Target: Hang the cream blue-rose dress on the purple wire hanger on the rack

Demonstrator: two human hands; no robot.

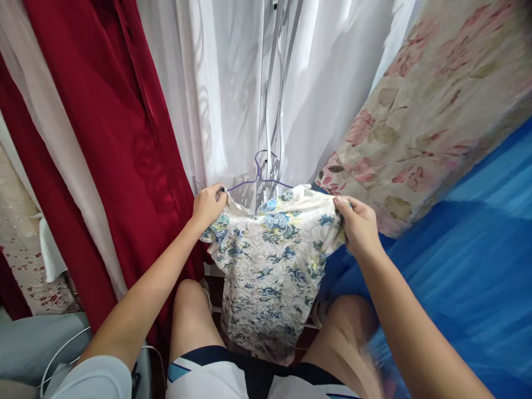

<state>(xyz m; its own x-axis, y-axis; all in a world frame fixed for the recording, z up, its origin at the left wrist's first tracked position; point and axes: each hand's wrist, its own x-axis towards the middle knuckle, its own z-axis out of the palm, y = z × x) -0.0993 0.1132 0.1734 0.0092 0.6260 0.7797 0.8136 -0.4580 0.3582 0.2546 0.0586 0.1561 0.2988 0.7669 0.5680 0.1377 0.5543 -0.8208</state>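
A cream blouse (270, 260) with a blue and green floral print hangs spread between my two hands, in front of my knees. My left hand (210, 205) pinches it at the left shoulder. At the opposite shoulder, my right hand (359, 221) grips the cloth between thumb and fingers. A thin purple hanger (258, 176) sits inside the neck opening, its hook and upper arms showing above the neckline. The lower part of the hanger is hidden by the blouse.
White curtains (236, 83) hang straight ahead. Dark red drapes (103, 111) are at the left, a pink-flowered curtain (415, 127) and bright blue fabric (469, 266) at the right. A white cable (62, 349) runs over a grey surface at lower left.
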